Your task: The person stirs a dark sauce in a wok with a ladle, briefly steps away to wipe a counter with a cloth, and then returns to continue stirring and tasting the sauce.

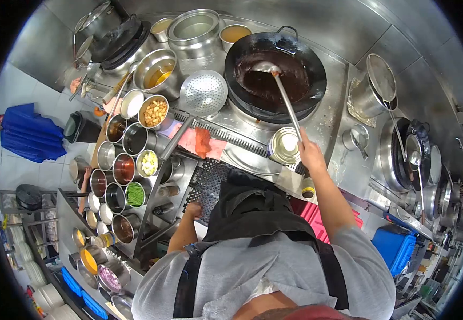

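Note:
My right hand (310,152) is closed around the long handle of a metal ladle (286,102). The ladle's bowl rests in dark brown sauce (274,88) inside a large black wok (317,72) on the burner. Just left of that hand stands an open-topped-looking tin can (285,145); a small bottle with a yellow band (308,188) is below it. My left hand (193,209) hangs low at my side, curled into a fist, beside a black perforated mat (207,184). Whether anything is inside that fist is hidden.
Left of the wok lie a perforated strainer (204,93) and a pot of yellow oil (157,74). Several metal containers of ingredients crowd the left, including chopped greens (135,194) and diced onion (109,278). Pink and red cloths (202,143) lie on the stove edge. More woks (397,154) stand right.

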`<state>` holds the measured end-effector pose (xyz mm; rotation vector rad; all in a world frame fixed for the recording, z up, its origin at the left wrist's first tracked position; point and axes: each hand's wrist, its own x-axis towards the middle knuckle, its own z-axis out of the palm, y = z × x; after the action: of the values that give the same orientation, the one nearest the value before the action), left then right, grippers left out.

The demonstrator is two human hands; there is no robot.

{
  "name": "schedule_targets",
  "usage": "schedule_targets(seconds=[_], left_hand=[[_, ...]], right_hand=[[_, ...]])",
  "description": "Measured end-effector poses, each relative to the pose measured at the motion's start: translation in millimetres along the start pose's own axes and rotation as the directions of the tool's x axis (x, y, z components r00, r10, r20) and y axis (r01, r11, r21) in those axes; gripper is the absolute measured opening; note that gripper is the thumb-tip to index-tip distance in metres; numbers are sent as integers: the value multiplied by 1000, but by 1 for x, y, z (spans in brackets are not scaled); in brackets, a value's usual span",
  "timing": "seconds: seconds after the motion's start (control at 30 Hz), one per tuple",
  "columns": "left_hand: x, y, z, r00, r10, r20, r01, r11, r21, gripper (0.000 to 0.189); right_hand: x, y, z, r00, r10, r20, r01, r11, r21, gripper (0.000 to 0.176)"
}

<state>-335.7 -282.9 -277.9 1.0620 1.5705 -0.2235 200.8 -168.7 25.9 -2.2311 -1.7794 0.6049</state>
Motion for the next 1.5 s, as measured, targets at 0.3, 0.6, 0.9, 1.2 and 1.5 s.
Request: schedule_targets(seconds=[0.3,0.6,0.9,1.2,1.5], left_hand=[[-25,-16,-8,995,-22,102,26,999,-40,17],[8,10,-16,986,-73,147,98,980,-172,10],[-3,98,-53,947,296,124,-321,867,381,8],[27,50,-48,976,195,94,-184,977,-112,10],[-13,27,-15,950,-295,100,303,950,-80,15]], right_hand=[[25,58,-41,982,98,-163,-107,993,-52,53],[-101,70,-82,998,61,-25,-60,997,41,58],[-20,9,-3,997,3,-81,1,999,44,54],[-23,53,-49,967,105,-230,-107,994,5,54],[-118,44,-68,999,33,31,-36,996,86,58]])
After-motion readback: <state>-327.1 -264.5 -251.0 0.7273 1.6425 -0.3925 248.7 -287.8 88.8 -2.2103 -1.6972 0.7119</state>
